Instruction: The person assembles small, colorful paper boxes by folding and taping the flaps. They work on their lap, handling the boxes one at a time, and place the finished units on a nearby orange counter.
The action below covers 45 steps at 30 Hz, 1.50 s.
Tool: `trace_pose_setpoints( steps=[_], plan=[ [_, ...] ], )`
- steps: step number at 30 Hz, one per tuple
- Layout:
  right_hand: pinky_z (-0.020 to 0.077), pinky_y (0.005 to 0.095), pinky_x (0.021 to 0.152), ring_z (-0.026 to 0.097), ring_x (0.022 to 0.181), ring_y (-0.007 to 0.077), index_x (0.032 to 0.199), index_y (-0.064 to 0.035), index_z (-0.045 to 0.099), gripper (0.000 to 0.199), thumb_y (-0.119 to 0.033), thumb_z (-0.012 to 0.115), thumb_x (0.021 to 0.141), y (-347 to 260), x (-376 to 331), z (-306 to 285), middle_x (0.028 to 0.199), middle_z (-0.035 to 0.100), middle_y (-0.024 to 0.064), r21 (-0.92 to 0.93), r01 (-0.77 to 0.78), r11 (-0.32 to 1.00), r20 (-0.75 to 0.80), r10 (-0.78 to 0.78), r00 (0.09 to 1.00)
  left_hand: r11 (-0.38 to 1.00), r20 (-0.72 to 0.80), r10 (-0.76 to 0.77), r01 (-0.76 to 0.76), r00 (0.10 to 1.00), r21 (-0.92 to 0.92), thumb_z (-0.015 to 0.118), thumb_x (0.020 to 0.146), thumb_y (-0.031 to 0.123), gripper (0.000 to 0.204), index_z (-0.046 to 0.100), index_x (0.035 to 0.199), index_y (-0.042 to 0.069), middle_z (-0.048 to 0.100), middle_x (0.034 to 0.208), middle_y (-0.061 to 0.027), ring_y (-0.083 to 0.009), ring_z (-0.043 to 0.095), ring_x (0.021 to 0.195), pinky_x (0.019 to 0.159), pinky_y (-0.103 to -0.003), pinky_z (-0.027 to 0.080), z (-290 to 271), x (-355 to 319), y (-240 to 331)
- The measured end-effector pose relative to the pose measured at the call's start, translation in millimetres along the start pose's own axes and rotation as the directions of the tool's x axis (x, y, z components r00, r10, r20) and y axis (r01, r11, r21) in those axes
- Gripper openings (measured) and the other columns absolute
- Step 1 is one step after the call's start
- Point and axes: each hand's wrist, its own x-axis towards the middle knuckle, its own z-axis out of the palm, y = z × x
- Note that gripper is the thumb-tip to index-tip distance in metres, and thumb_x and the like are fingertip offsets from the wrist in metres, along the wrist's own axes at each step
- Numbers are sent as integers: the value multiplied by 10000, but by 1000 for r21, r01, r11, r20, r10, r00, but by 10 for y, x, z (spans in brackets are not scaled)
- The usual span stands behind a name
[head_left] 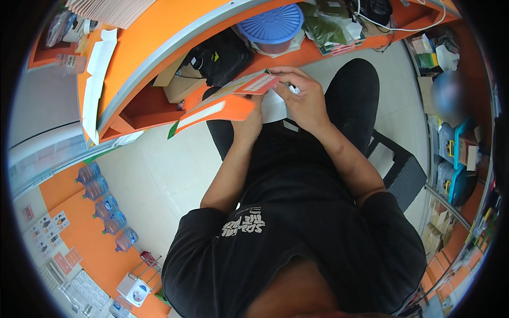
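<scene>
Over my lap I hold a folded orange printed card (pixel 217 113), with white panels and green corners; it looks like an unfolded paper carton. My left hand (pixel 248 123) is closed on its lower right part, most of the fingers hidden behind the card. The fingers of my right hand (pixel 306 99) pinch its upper right end, the thumb bent inward. Below the card, between my two hands, a whitish flap or sheet (pixel 274 107) shows; whether it belongs to the card, I cannot tell.
An orange counter (pixel 151 40) curves ahead, bearing a paper stack (pixel 111 10) and a white folded strip (pixel 99 79). On its lower shelf are a black bag (pixel 225 55) and a blue-lidded tub (pixel 271 26). Several water jugs (pixel 108 206) stand left; a dark stool (pixel 405 177) stands right.
</scene>
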Motion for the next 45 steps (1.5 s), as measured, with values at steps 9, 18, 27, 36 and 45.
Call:
trace_pose_setpoints(
  steps=[9, 18, 27, 36, 45],
  plan=[
    [510, 317, 904, 679, 1039, 206, 1056, 19, 741, 173, -91, 702, 928, -116, -25, 13, 1181, 697, 119, -64, 47, 997, 43, -45, 998, 955, -32, -113, 100, 993, -278, 657, 1002, 118, 211, 663, 1161, -21, 707, 1093, -92, -172, 669, 1035, 921, -338, 550, -26, -51, -44],
    [496, 321, 970, 662, 1106, 190, 1004, 35, 714, 125, -63, 692, 929, 29, -14, -38, 1183, 724, 148, 43, -148, 988, 71, 145, 987, 993, -60, -85, 79, 995, -93, 673, 991, 172, 276, 650, 1199, -8, 682, 1134, -88, -189, 650, 1054, 959, -335, 496, -26, -99, -64],
    [523, 355, 916, 677, 1056, 282, 1024, 20, 726, 141, -47, 666, 915, 15, -52, 63, 1178, 679, 155, -47, 40, 998, 0, -40, 999, 906, 25, -241, 234, 970, -353, 663, 989, 144, 335, 597, 1281, -6, 647, 1240, -99, -187, 633, 1126, 981, -349, 522, 58, -83, -157],
    [546, 360, 850, 706, 950, 320, 1094, -14, 707, 217, -168, 654, 951, 60, 21, 73, 1218, 660, 182, 91, 52, 994, 47, -56, 997, 987, 32, -156, 155, 987, 36, 641, 1002, 191, 289, 712, 1181, -24, 733, 997, -68, -130, 670, 932, 839, -299, 519, 52, 96, -7],
    [571, 419, 708, 696, 844, 325, 1215, -96, 668, 469, -351, 781, 838, -228, 172, -23, 1095, 663, 110, -488, 367, 792, 56, -392, 918, 871, 272, 323, -397, 907, 289, 700, 793, -40, 154, 738, 940, -12, 719, 985, -211, -357, 719, 928, 845, -382, 545, 58, 38, 53]
  ],
)
